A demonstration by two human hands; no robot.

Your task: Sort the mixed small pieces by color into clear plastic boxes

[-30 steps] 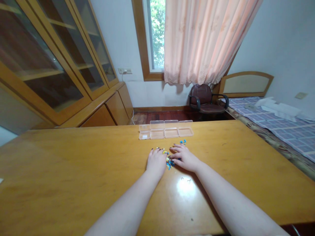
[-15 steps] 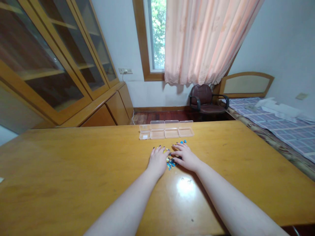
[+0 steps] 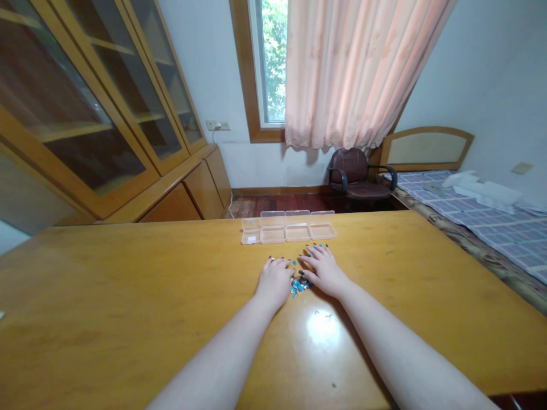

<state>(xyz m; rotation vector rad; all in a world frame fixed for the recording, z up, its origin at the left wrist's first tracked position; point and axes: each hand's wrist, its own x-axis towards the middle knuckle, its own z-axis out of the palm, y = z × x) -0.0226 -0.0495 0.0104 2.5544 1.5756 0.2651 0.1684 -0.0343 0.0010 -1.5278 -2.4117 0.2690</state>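
Observation:
Between my hands lies a loose heap of small blue, yellow and dark pieces (image 3: 299,287), too small to tell their kind. My left hand (image 3: 274,280) rests palm down at the heap's left side, fingers stretched forward. On the other side my right hand (image 3: 323,271) is spread out, its thumb by the dark pieces and its fingertips near a few blue bits. Just beyond my fingers stands a row of small clear plastic boxes (image 3: 273,234) with lids raised; a white label shows in the leftmost one.
The wooden table (image 3: 141,307) stretches widely to both sides. Behind it are a brown armchair (image 3: 356,173), a pink curtain (image 3: 350,74) and a window. A glass-door cabinet (image 3: 141,102) stands at left, a bed (image 3: 482,210) at right.
My right hand's fingers have spread and shifted slightly right, covering some blue bits at the back. A gap between my hands has widened, showing more of the heap.

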